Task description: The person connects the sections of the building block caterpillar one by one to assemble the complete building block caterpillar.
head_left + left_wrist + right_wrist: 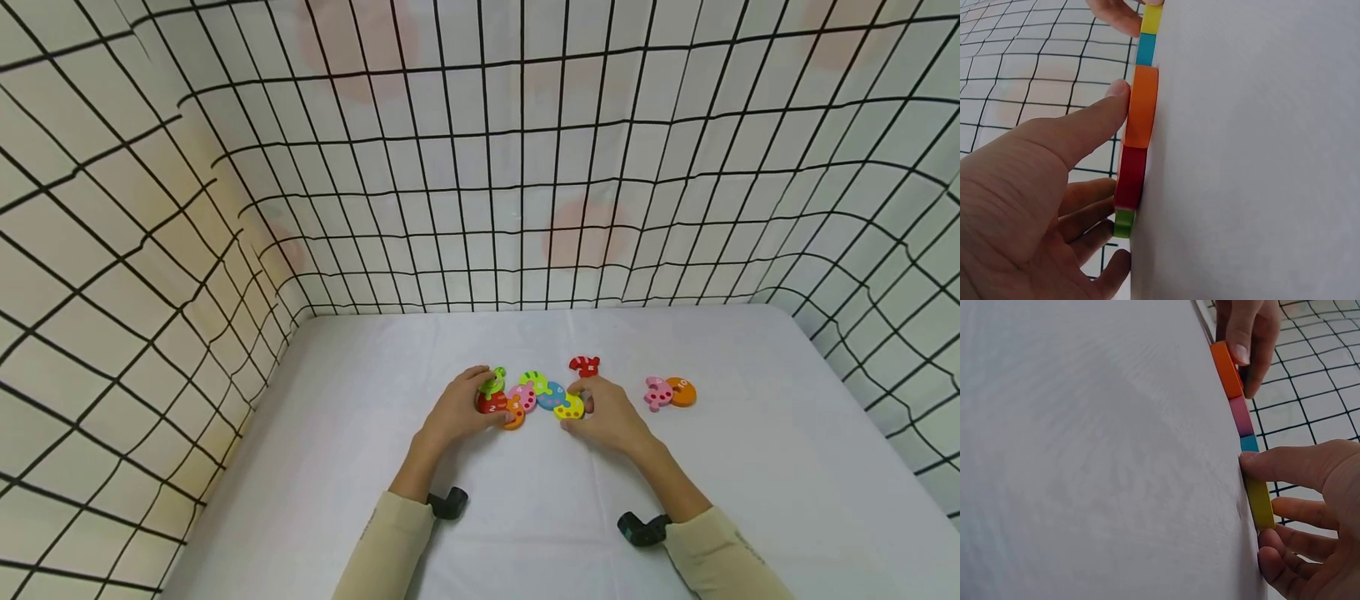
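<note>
A row of joined, number-printed puzzle pieces lies on the white table. At its left end are a green animal-shaped piece (493, 382), a red piece (491, 403) and an orange piece (515, 414). My left hand (459, 407) curls round this end, its thumb on the orange piece and its fingers by the red and green ones. Pink (523, 397), lime green (534, 381) and blue (551, 395) pieces continue the row. At the right end my right hand (609, 414) holds a yellow spotted piece (572, 407) between thumb and fingers.
A red striped piece (584, 365) lies just beyond my right hand. Farther right, a pink spotted piece (657, 393) and an orange round piece (682, 392) sit together. Black grid netting (480, 133) over white cloth encloses the table's back and sides.
</note>
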Tool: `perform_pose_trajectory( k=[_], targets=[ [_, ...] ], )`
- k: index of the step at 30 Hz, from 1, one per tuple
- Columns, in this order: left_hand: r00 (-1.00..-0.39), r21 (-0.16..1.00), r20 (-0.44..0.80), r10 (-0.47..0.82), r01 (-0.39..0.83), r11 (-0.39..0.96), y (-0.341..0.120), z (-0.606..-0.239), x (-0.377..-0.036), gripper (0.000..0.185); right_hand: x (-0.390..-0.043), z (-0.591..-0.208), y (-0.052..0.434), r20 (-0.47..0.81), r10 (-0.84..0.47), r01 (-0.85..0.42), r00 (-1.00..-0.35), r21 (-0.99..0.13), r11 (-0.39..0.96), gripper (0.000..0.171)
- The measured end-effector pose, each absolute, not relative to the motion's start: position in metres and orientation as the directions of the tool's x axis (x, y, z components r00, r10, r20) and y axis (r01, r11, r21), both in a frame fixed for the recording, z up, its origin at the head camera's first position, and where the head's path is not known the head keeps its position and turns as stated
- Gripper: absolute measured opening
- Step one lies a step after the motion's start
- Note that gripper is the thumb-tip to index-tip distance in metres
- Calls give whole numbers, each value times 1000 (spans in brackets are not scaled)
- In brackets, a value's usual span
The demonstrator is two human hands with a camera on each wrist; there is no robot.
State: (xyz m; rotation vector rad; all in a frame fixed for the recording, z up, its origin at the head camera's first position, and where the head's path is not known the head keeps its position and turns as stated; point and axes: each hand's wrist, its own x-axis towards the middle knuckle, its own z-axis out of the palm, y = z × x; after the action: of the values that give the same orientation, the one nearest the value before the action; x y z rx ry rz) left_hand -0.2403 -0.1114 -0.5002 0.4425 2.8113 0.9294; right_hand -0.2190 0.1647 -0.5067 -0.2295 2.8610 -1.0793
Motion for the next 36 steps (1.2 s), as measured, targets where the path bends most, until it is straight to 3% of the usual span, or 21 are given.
perform_pose_trajectory(
  k=[11, 27, 36],
  targets=[
    [-948, 543, -40, 316, 245, 803, -112, -503, -243, 84, -219, -500, 176, -46, -152, -86, -987, -651, 754, 56],
    [-924, 598, -31, 380, 288, 748, -125, -505, -246, 79, -228, -495, 216, 16, -63, -59, -998, -627, 777, 47],
    [-918, 604, -36, 394, 294, 741, -127, -501, -243, 78, -241, -495, 219, 12, -87, -76, -996, -612, 787, 47]
  ],
)
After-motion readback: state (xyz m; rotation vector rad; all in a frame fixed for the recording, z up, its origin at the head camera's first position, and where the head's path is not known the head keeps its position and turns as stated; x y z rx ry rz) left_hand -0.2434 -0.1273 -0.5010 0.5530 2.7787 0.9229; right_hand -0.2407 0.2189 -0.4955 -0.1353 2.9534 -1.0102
